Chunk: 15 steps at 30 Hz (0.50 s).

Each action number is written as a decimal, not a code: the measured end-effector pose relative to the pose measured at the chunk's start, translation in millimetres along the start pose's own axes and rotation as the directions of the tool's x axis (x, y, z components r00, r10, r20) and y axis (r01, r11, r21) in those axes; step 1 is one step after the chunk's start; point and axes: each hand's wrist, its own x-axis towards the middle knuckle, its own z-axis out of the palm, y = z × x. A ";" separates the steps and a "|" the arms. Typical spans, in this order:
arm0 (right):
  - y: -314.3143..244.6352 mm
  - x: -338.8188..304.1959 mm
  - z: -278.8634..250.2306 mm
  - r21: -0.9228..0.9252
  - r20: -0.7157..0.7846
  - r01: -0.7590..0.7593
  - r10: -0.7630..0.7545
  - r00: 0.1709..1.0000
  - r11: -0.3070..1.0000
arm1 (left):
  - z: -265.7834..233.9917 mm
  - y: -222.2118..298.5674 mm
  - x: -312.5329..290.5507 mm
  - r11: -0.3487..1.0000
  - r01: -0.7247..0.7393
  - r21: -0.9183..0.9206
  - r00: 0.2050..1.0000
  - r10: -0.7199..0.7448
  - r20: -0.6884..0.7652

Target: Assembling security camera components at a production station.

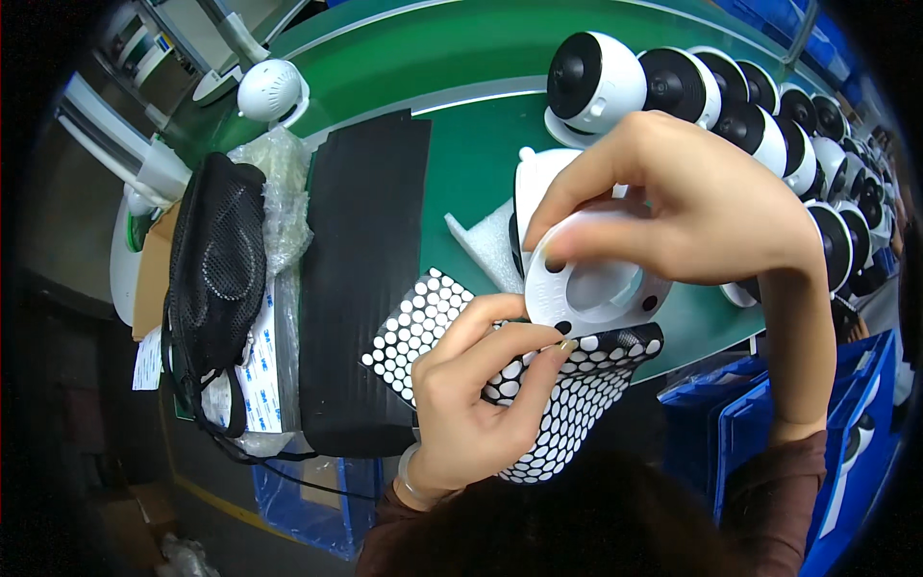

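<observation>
My right hand grips a white round base with an open centre, tilted up off the bench; it looks joined to a white body behind it. Dark round spots sit along the base's rim. My left hand is closed, thumb and index fingertip together at the rim's lower edge, by a small black round pad. Under and beside that hand, a flexible black sheet covered in white dots curls up at its right end and hangs over the bench's front edge. Part of it is hidden by my fingers.
Rows of white ball-shaped cameras with black fronts stand at the right. A flat black board lies left of the dotted sheet, beside a black mesh bag and bubble wrap. Blue bins are at the lower right.
</observation>
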 end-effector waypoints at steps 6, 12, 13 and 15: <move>-3.1 73.2 -44.5 0.128 0.158 -0.298 0.277 0.948 0.946 | -33.9 -2.5 -1.4 0.986 0.099 -0.131 0.983 -0.117 -0.143; 35.2 200.2 -39.4 0.392 0.023 -0.105 0.105 0.994 0.914 | -55.7 -17.5 -18.7 0.972 0.226 -0.067 0.967 -0.233 -0.106; 35.2 213.4 -33.9 0.223 -0.062 -0.036 0.051 0.997 0.974 | -56.0 -21.3 -21.2 0.972 0.224 -0.077 0.968 -0.231 -0.100; 53.0 246.6 -3.5 -0.202 -0.272 0.061 -0.116 0.955 0.977 | -52.4 -28.6 -23.9 0.954 0.271 -0.126 0.952 -0.285 -0.114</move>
